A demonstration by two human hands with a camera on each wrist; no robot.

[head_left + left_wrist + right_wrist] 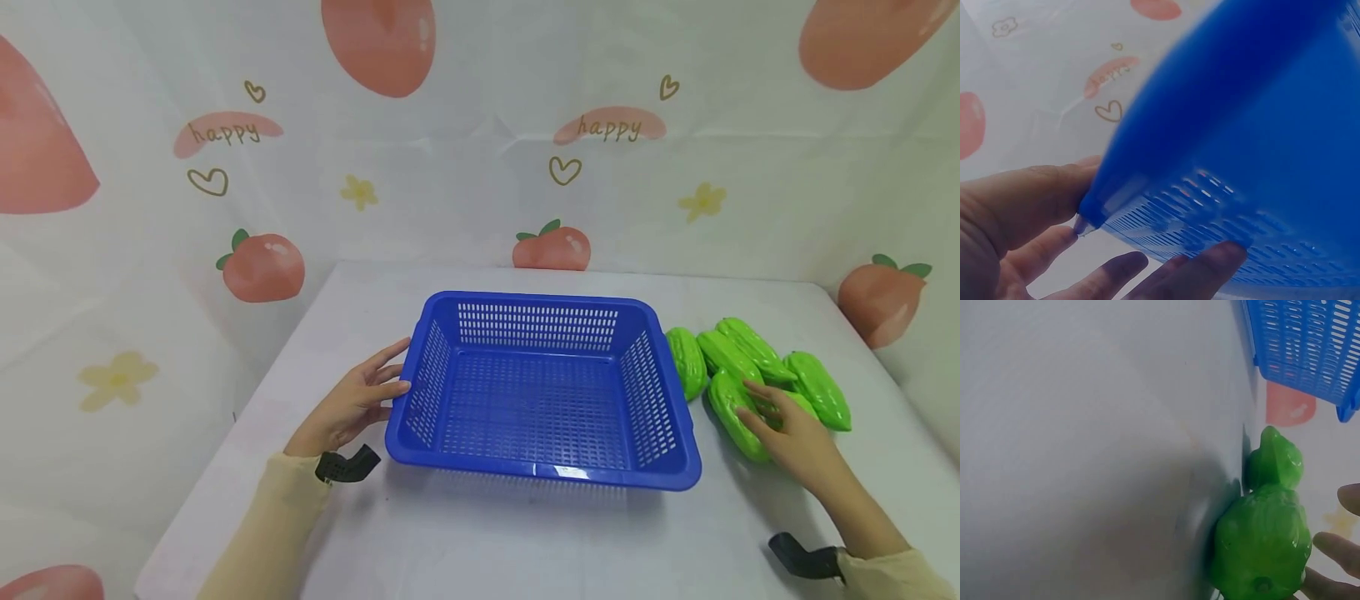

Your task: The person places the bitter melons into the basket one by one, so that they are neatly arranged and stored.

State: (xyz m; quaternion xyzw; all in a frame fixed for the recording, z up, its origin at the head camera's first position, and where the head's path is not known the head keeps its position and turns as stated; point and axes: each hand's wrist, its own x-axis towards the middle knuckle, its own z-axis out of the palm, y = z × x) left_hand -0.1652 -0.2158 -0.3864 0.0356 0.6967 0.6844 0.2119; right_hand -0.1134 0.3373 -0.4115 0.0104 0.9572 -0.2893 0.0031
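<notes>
A blue plastic basket (532,400) with slotted walls stands on the white table, and nothing lies inside it. My left hand (358,402) is at its left side, fingers spread, with fingertips touching the rim and the outer wall. In the left wrist view, the fingers (1210,269) reach below the rim against the slots. Right of the basket lies a group of glossy green, ridged toy gourds (731,417), which look like bitter melons. My right hand (798,442) hovers over the nearest ones with loosely spread fingers. The right wrist view shows fingertips (1335,547) beside one gourd (1263,544).
The white table (480,542) extends in front of the basket. A white cloth with printed peaches, flowers and hearts (450,167) hangs behind and at the sides. One gourd (686,362) lies close against the basket's right wall.
</notes>
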